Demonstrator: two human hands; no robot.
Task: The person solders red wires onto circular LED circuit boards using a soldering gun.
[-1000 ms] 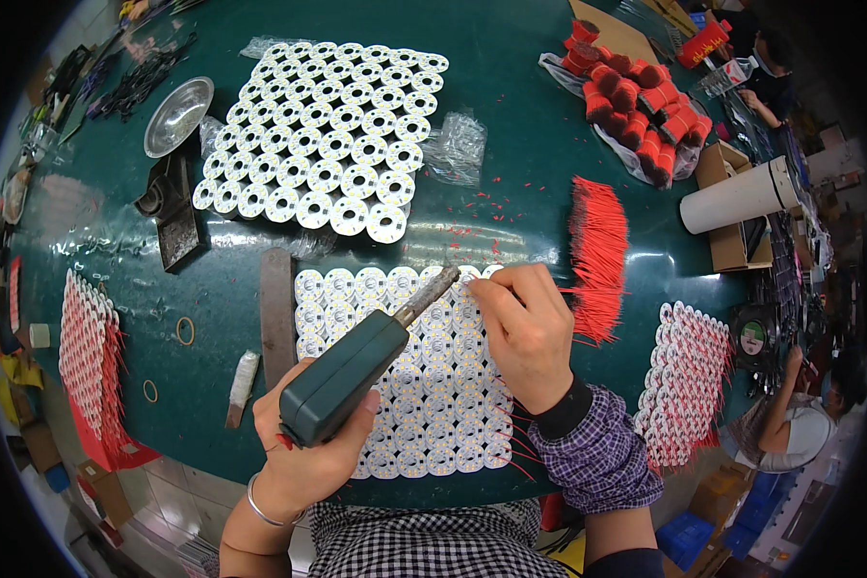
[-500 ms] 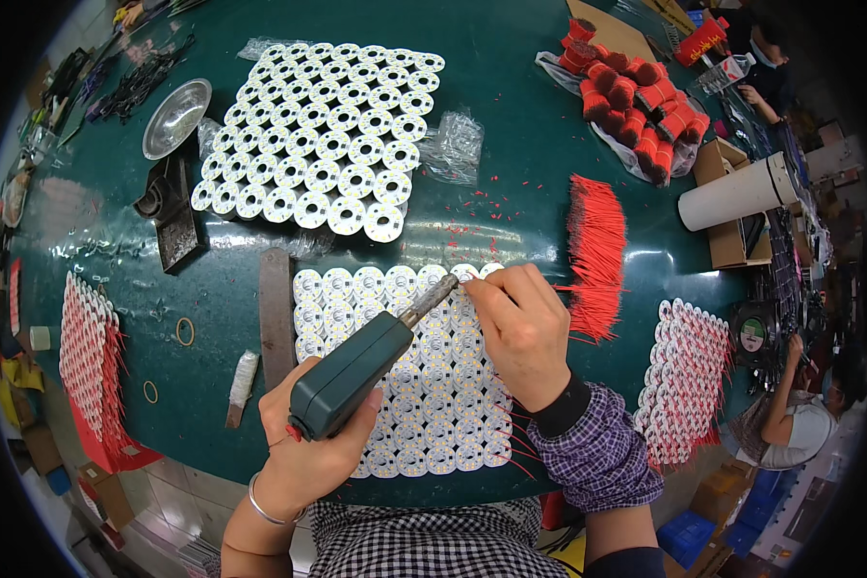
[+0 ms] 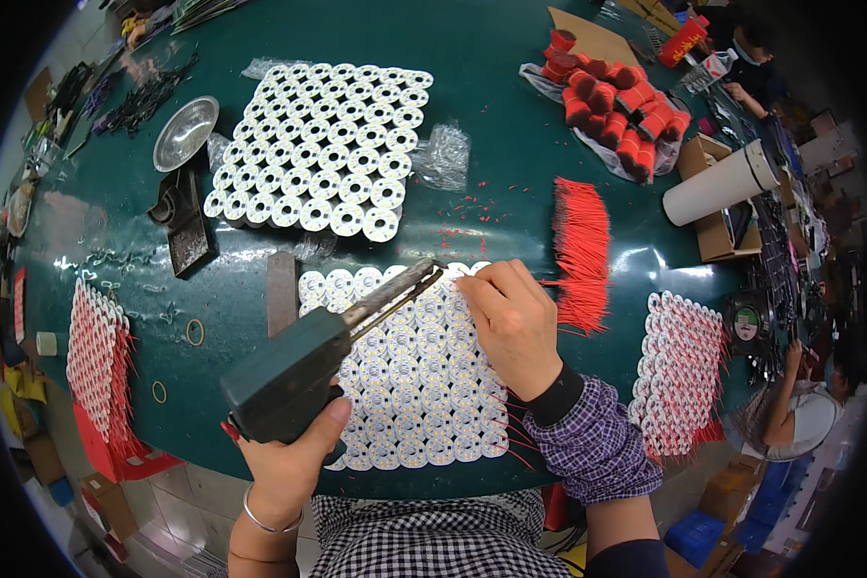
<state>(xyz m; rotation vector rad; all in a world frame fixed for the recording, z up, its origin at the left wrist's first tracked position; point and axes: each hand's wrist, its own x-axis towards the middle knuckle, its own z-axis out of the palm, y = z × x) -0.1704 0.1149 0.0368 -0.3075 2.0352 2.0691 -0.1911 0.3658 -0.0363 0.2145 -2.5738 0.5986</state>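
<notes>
- Discs (image 3: 439, 397) sit near the front edge of the table (image 3: 241, 299).
- Left hand (image 3: 294, 458) grips a green tool (image 3: 289, 376).
- Right hand (image 3: 518, 328) pinches at their top right corner; on what, I cannot tell.
- Open room below red wires (image 3: 581, 255).

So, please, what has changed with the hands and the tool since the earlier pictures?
The left hand has moved left and nearer the person's body, tilting the dark green gun-shaped tool so more of its side shows. Nothing was visibly taken or let go. The right hand stays pinched at the upper right of the white disc panel.
</notes>
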